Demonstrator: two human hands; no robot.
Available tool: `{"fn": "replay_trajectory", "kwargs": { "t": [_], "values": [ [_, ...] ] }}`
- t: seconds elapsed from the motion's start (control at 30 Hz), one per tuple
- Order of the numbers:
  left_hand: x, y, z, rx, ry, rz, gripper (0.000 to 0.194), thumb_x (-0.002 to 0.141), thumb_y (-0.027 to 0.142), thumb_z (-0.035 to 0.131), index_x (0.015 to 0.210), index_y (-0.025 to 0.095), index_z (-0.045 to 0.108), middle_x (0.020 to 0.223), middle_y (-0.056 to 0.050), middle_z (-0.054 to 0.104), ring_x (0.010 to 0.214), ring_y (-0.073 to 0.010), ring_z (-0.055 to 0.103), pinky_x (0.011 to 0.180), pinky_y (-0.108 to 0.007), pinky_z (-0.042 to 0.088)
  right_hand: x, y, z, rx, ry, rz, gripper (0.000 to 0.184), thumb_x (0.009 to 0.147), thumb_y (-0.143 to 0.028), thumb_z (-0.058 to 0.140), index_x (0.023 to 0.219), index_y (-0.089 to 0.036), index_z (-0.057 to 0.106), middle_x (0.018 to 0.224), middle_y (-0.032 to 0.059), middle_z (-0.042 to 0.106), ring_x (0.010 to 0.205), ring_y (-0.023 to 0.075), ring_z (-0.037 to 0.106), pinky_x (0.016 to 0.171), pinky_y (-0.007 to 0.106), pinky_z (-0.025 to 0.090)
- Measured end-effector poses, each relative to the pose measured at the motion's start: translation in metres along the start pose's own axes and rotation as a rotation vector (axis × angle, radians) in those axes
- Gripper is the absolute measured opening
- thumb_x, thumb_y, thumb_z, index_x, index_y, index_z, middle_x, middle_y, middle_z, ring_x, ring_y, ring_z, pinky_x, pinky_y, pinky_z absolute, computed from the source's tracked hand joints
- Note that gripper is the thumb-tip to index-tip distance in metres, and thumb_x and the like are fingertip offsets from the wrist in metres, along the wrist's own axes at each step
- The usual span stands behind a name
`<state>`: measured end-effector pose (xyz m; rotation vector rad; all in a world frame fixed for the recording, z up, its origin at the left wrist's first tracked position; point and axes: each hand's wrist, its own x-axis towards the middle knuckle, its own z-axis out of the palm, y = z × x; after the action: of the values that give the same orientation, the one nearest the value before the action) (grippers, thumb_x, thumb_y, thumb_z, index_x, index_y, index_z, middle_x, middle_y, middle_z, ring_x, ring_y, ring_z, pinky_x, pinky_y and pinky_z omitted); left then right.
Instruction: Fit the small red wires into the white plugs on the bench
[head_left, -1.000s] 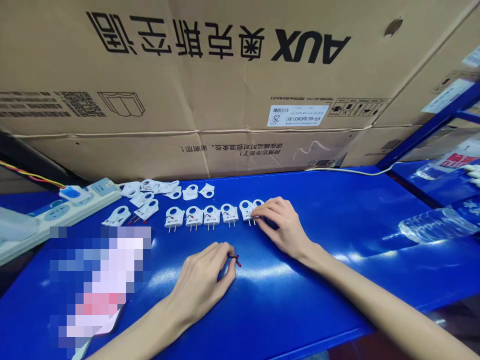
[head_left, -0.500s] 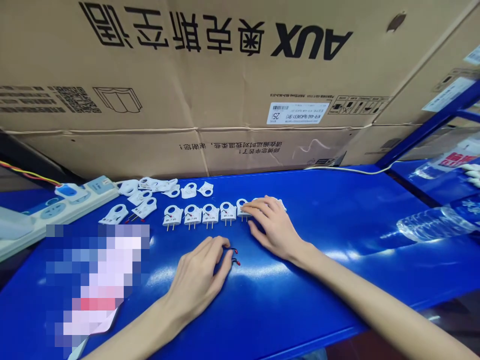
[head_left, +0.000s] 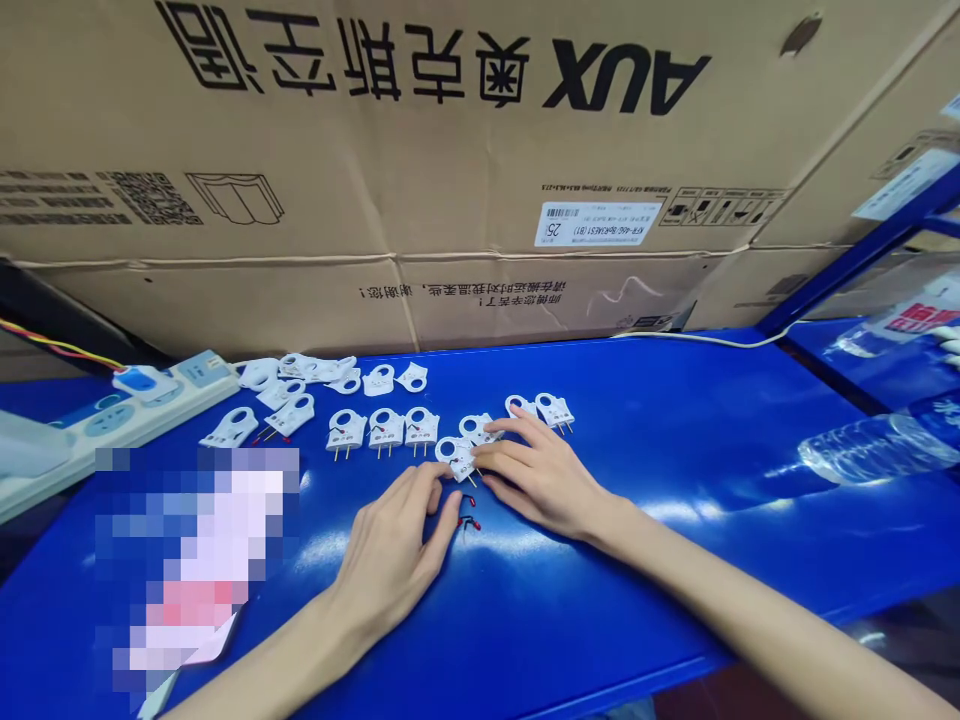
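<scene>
Bright, shiny blue all over the worktop (head_left: 637, 620). White on the plug pieces (head_left: 386, 430), with gold on the pins (head_left: 385, 451). Black on the thin little wires (head_left: 466, 519), with red on the tips (head_left: 477, 526). Light brown on the big cardboard box (head_left: 465, 150), with big black letters (head_left: 626, 78) and a black-and-tan checkered square code (head_left: 155, 198). White with black print on the label (head_left: 598, 224). Mostly white on the power strip (head_left: 64, 462). Yellow and red on the cords (head_left: 64, 347). Blue on the metal post (head_left: 847, 255).

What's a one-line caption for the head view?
Right hand and left hand meet at a white plug piece above small red-tipped wires on a blue table.
</scene>
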<state>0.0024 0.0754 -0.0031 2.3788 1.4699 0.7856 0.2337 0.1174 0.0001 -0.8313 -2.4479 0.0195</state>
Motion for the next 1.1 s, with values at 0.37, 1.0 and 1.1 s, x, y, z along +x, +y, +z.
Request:
{"fn": "replay_trajectory", "kwargs": {
  "t": [0.37, 1.0, 1.1],
  "values": [
    [0.002, 0.000, 0.001, 0.018, 0.021, 0.021, 0.017, 0.104, 0.034, 0.046, 0.112, 0.023, 0.056, 0.077, 0.003, 0.057, 0.068, -0.0145, 0.062, 0.061, -0.026, 0.048, -0.004, -0.009, -0.005, -0.029, 0.039, -0.093, 0.013, 0.102, -0.022, 0.058, 0.107, -0.021, 0.069, 0.099, 0.0020, 0.077, 0.103, 0.0195, 0.062, 0.104, 0.041, 0.046],
    [0.000, -0.002, 0.000, -0.124, 0.047, 0.077, 0.008, 0.103, 0.024, 0.049, 0.105, 0.022, 0.056, 0.073, 0.005, 0.053, 0.062, -0.0110, 0.054, 0.061, -0.023, 0.045, -0.002, -0.016, -0.009, -0.153, 0.170, -0.209, 0.018, 0.102, -0.018, 0.058, 0.091, -0.022, 0.072, 0.102, -0.0030, 0.078, 0.092, 0.0160, 0.060, 0.091, 0.035, 0.046],
    [-0.001, -0.001, 0.000, -0.124, 0.060, 0.063, 0.009, 0.104, 0.025, 0.048, 0.106, 0.022, 0.056, 0.072, 0.005, 0.055, 0.061, -0.0104, 0.054, 0.061, -0.023, 0.046, -0.003, -0.016, -0.007, -0.138, 0.162, -0.182, 0.013, 0.100, -0.020, 0.061, 0.093, -0.021, 0.072, 0.104, 0.0000, 0.077, 0.095, 0.0173, 0.061, 0.088, 0.035, 0.046]
  ]
}}
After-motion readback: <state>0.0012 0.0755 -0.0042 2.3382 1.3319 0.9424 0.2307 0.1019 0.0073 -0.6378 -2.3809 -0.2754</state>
